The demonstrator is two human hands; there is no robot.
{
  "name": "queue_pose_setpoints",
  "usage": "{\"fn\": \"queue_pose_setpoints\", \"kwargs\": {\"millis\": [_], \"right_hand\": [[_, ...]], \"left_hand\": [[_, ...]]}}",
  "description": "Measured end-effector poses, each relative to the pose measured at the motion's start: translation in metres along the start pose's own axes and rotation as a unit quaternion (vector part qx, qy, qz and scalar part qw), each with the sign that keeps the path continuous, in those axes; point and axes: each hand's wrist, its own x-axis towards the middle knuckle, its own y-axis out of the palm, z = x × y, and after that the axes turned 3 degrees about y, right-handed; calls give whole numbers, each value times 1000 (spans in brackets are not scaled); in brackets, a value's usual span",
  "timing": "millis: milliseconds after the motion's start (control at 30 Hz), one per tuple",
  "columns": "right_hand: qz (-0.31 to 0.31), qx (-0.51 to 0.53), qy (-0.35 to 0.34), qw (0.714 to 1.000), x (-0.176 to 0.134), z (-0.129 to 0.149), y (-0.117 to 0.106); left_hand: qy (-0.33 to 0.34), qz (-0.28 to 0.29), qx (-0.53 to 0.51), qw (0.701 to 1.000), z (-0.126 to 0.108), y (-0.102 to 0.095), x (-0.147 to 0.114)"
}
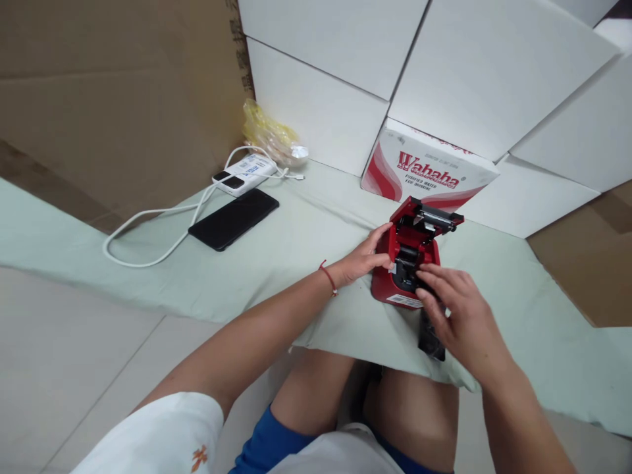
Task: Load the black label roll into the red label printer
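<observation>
Seated at a low surface draped with a pale green cloth (306, 250), its near edge hanging over bare knees. Pale tiled floor (59, 355) to the left below. Brown cardboard (113, 99) leaning along the back left, more cardboard at far right. White boxes (444, 59) stacked behind, forming a wall; one box (424, 172) printed with red waves and "Wahaha" lettering wedged beneath them, just behind the device.

Red device (407, 253) standing on the cloth near its front edge, lid tipped open toward the boxes, black and metal parts showing inside. Left hand (365, 258) clasped against the device's left side, thumb and fingers pressed to the red shell, a red string at the wrist. Right hand (457, 316) resting at the device's front right, fingers curled over a black part (430, 342) that reaches down to the cloth edge; hard to tell whether gripped or only touched.

Farther left: black phone (234, 218) lying flat, white power bank (244, 174) just behind it, white cable (148, 227) looping across the cloth, crumpled yellow bag (269, 135) against the boxes.
</observation>
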Motion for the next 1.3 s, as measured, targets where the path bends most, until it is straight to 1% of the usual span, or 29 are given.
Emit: {"fn": "queue_pose_setpoints", "kwargs": {"millis": [67, 167, 267, 400, 433, 500, 600, 667, 733, 767, 833, 933, 1033, 1100, 1200, 1300], "right_hand": [[-24, -9, -1, 1000, -19, 10, 13], [-55, -37, 26, 997, -36, 23, 32], [-70, -55, 63, 994, -42, 32, 44], [-71, -62, 85, 992, -44, 34, 50], [-69, -66, 85, 992, -45, 34, 51], [-71, -72, 83, 991, -46, 33, 53], [-77, -72, 87, 991, -47, 34, 55], [-79, -67, 93, 990, -48, 35, 57], [-79, -63, 95, 990, -49, 37, 58], [-80, -61, 94, 990, -49, 37, 58], [-81, -54, 94, 991, -50, 37, 58], [-82, -46, 91, 991, -51, 35, 59], [-79, -45, 91, 992, -53, 33, 60], [-76, -45, 91, 992, -53, 32, 60], [-77, -37, 85, 993, -53, 32, 59], [-77, -34, 85, 993, -53, 32, 58]], "left_hand": [[2, 0, 5, 1000, 2, -2, 1], [10, 8, 6, 1000, 6, -4, 1], [25, 6, 1, 1000, 9, -4, -4], [25, -6, 11, 1000, 8, -4, -8], [33, -21, 25, 999, 4, -4, -5], [68, -70, 67, 993, -9, -2, 7], [135, -136, 115, 975, -38, 6, 34], [141, -128, 133, 973, -56, 13, 48], [135, -102, 142, 975, -67, 20, 51], [135, -92, 151, 975, -68, 23, 48], [147, -91, 188, 967, -66, 27, 33], [176, -109, 229, 951, -53, 29, 0], [162, -109, 248, 949, -38, 31, -26], [148, -122, 243, 951, -28, 34, -35], [143, -144, 243, 949, -17, 36, -39], [138, -121, 220, 958, -14, 34, -38]]}}
